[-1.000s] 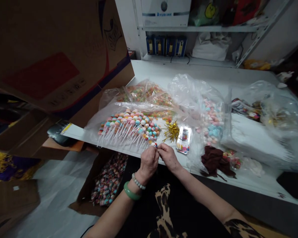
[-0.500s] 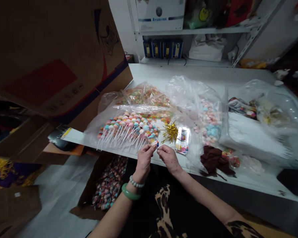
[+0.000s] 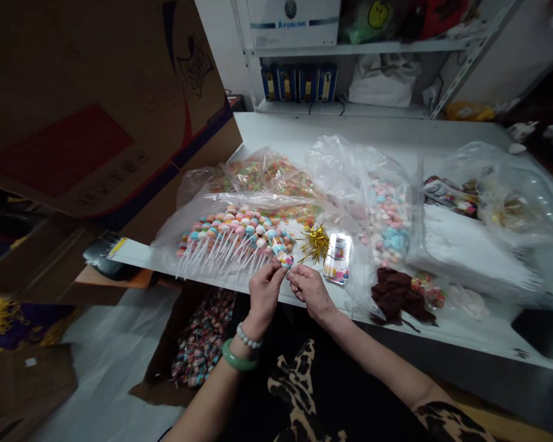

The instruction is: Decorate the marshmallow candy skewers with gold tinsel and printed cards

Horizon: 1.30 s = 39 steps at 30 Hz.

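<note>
A small colourful wrapped piece is pinched in my left hand, at the front edge of the white table. My right hand is closed beside it, fingertips together at the lower end of the piece; what they grip is too small to make out. Just behind my hands, pastel candies on white sticks lie in rows. Gold twist ties sit behind my right hand, next to a stack of printed wrappers.
Clear bags of gummy candies and pastel candies lie farther back. Brown cloth and bagged white sticks are right. A big carton stands left; an open box of wrapped candies is below.
The small piece now shows more of its colourful wrapping above my left fingertips. Both hands have shifted slightly left in the picture and remain close together. The camera view has moved a little.
</note>
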Tool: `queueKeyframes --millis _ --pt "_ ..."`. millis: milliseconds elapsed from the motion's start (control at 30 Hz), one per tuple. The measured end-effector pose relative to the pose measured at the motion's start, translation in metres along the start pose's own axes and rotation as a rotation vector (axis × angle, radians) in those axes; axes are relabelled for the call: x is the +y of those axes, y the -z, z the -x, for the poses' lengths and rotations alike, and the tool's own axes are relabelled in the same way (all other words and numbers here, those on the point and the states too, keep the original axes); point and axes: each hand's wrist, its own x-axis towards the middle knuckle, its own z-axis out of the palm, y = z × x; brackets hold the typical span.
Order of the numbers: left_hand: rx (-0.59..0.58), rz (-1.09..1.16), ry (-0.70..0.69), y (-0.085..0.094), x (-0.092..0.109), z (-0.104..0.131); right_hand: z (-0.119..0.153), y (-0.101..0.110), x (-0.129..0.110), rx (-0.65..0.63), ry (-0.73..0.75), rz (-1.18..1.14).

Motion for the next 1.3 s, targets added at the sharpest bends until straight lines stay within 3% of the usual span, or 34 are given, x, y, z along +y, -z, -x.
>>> queueKeyframes --millis 133,233,333,433,567,667,733,800,933,1033,1133,1300 --pt "0.034 -0.225 -0.229 0.005 0.003 -0.002 0.001 0.000 0.005 0.018 0.180 0.260" --pt "0.016 -0.305 -0.261 0.003 0.007 -0.004 0.003 -0.002 0.008 0.052 0.359 0.544" --pt "0.062 -0.307 -0.233 0.001 0.010 -0.006 0.005 -0.004 0.011 0.090 0.425 0.719" --pt "0.064 -0.090 -0.072 0.004 0.009 -0.012 0.004 -0.002 0.012 0.090 0.420 0.787" --pt "-0.058 0.291 0.362 0.014 0.003 -0.026 -0.004 0.009 0.010 -0.022 0.307 0.748" --pt "-0.109 0.347 0.465 0.020 0.001 -0.032 -0.009 0.014 0.006 -0.099 0.226 0.612" --pt "-0.100 0.317 0.402 0.021 0.001 -0.031 -0.009 0.014 0.003 -0.123 0.145 0.468" --pt "-0.059 0.170 0.215 0.021 0.000 -0.028 -0.009 0.012 -0.002 -0.140 0.026 0.303" --pt "0.078 -0.471 -0.282 0.019 -0.009 -0.020 -0.007 0.007 -0.011 -0.132 -0.062 0.094" --pt "0.097 -0.809 -0.493 0.017 -0.020 -0.018 -0.006 0.004 -0.010 -0.087 -0.052 0.037" --pt "0.128 -0.917 -0.561 0.013 -0.026 -0.018 -0.006 -0.001 -0.006 -0.058 -0.066 -0.022" --pt "0.249 -0.874 -0.471 0.010 -0.016 -0.017 -0.004 -0.007 -0.005 -0.038 -0.026 -0.075"
